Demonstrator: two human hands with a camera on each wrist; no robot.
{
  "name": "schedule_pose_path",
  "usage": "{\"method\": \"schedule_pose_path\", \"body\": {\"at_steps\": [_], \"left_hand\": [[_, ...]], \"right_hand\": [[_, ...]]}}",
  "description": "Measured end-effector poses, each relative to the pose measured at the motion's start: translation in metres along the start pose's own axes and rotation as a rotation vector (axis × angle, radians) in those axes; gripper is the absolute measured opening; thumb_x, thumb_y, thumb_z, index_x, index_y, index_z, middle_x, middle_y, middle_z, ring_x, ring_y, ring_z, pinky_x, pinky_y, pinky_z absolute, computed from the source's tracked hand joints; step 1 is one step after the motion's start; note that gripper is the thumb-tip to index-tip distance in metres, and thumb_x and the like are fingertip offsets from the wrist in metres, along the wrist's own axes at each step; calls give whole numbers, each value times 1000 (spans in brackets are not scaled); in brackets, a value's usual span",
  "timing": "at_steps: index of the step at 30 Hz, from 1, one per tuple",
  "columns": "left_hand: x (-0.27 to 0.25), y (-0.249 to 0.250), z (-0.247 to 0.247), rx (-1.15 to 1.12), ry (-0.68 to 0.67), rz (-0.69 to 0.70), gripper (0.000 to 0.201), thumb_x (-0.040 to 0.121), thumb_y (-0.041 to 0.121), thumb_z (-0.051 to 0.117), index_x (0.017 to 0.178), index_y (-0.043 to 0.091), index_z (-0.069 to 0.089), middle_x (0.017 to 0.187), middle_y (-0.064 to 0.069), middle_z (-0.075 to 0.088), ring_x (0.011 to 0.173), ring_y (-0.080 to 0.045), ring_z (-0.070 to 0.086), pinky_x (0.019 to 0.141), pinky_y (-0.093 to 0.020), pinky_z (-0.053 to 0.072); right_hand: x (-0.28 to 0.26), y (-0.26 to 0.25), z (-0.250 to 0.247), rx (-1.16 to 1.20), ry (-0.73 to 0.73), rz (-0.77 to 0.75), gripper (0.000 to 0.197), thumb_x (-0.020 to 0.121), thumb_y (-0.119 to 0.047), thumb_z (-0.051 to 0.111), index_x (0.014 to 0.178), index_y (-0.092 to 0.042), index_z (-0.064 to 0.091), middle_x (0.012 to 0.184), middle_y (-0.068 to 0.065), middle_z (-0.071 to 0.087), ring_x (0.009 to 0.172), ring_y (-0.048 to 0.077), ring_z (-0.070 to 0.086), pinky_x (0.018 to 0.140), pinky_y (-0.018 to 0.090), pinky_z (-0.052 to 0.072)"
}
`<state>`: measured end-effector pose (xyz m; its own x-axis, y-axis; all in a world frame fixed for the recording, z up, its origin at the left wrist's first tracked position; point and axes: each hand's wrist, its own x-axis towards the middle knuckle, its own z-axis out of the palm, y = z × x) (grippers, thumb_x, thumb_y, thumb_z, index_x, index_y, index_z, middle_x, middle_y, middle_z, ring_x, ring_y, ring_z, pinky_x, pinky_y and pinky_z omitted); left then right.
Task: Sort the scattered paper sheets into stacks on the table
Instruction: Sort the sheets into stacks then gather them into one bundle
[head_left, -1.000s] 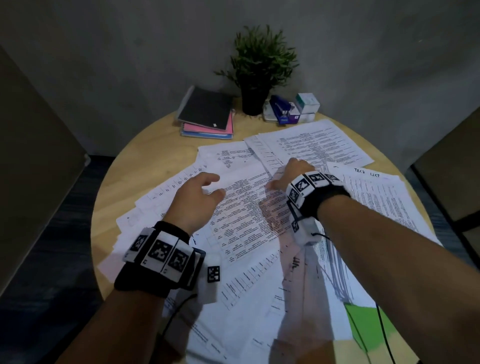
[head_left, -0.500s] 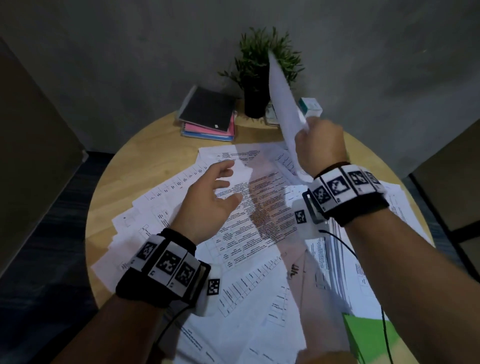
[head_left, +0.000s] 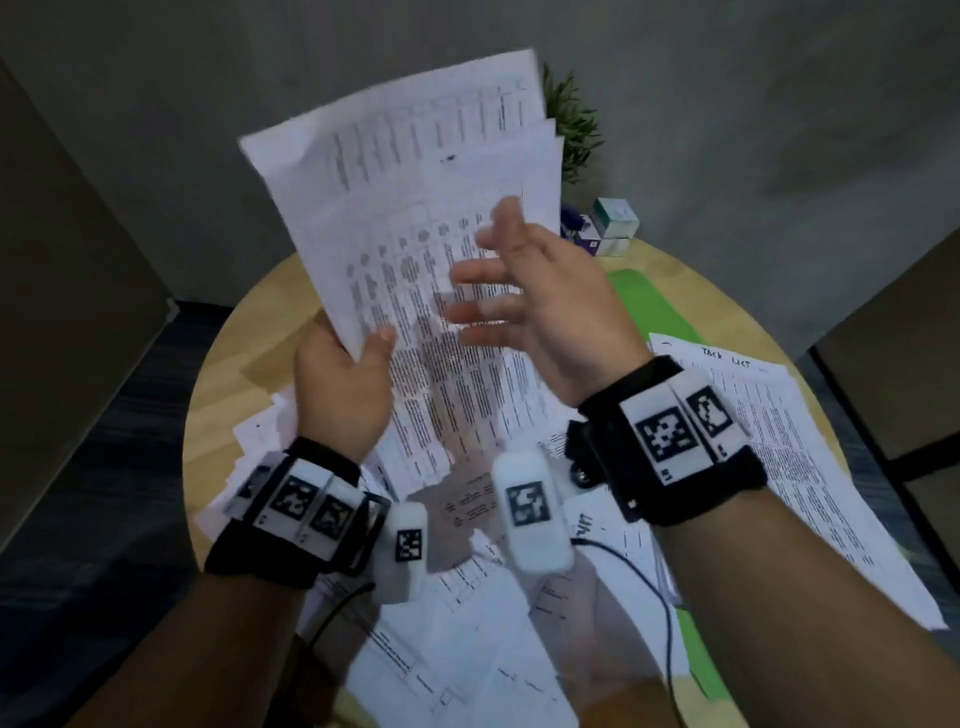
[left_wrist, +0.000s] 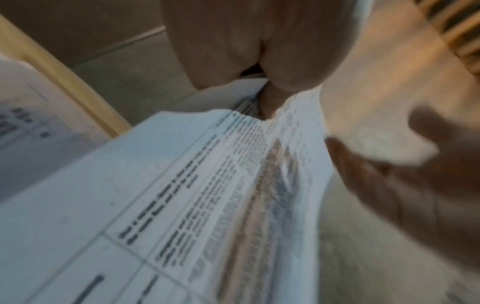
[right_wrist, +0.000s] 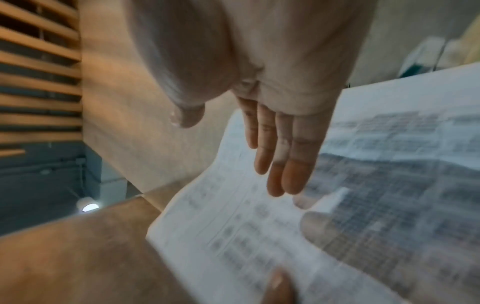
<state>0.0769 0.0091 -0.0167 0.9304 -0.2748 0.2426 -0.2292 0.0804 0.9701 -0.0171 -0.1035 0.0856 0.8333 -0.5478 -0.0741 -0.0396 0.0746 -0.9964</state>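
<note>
Several printed sheets (head_left: 415, 197) stand raised above the round wooden table (head_left: 244, 332), fanned at their top edge. My left hand (head_left: 345, 374) pinches them at the lower left corner, thumb on the front; the same sheets (left_wrist: 197, 185) fill the left wrist view. My right hand (head_left: 524, 301) hovers in front of the sheets with fingers spread and straight, holding nothing; its fingers (right_wrist: 283, 160) hang just over the paper (right_wrist: 259, 226). More scattered sheets (head_left: 810, 441) cover the table below and to the right.
A potted plant (head_left: 571, 130) and small boxes (head_left: 615, 221) stand at the table's far edge, partly hidden by the raised sheets. A green folder (head_left: 649, 301) lies at the back right, and green also shows under the papers at front right (head_left: 691, 649).
The right hand lifted a sheet off the table and passed it over; the left hand now holds the raised sheets, and the right hand has let go and opened.
</note>
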Motion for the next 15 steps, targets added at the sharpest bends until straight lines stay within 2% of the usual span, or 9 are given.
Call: {"method": "schedule_pose_path", "body": {"at_steps": [3,5,6,7,8,10,12,15], "left_hand": [[12,-6,-23,17,15,-41,28,91,7,63,107,29,60,96,20,63,82,10,60,70,-8,47],[18,-12,-40,84,10,-60,28,91,8,64,110,28,60,100,15,63,75,14,57,64,0,44],[21,-14,-48,117,8,-68,28,91,8,64,113,25,61,102,13,63,76,14,57,66,-1,45],[24,-18,-56,148,0,-86,29,90,9,64,117,21,63,103,11,64,82,9,59,72,-6,48],[26,-21,-63,185,-9,-107,31,89,11,65,119,18,64,105,8,66,88,0,63,79,-16,51],[28,-29,-73,253,-40,-147,34,87,14,68,121,17,65,105,5,68,94,-13,66,85,-31,52],[25,-33,-77,291,-57,-173,37,85,16,70,121,18,65,105,5,69,94,-14,67,83,-34,52],[20,-32,-74,273,-61,-201,35,85,13,71,120,13,64,109,-1,69,96,-19,66,85,-36,52]], "right_hand": [[14,13,-34,-235,152,1,24,93,-38,57,93,-14,60,94,9,67,69,21,65,68,38,53],[26,33,-63,-416,277,54,13,91,-25,63,84,-14,61,90,9,67,68,22,64,69,41,52],[31,47,-77,-514,319,100,10,89,-22,65,83,-14,61,93,10,68,72,23,65,73,43,53],[34,60,-88,-633,322,165,9,87,-22,67,85,-15,62,100,11,69,79,24,66,79,43,53],[36,73,-96,-773,285,240,13,86,-26,68,92,-15,64,108,11,68,89,25,65,85,42,51],[35,99,-101,-1090,162,409,47,81,-42,71,114,-10,61,120,9,62,107,27,59,90,34,46],[31,118,-96,-1322,138,499,76,69,-57,74,123,-9,52,126,12,56,117,30,53,91,33,45],[25,131,-88,-1387,244,489,91,60,-59,80,129,-10,45,131,14,48,125,32,45,97,42,44]]}}
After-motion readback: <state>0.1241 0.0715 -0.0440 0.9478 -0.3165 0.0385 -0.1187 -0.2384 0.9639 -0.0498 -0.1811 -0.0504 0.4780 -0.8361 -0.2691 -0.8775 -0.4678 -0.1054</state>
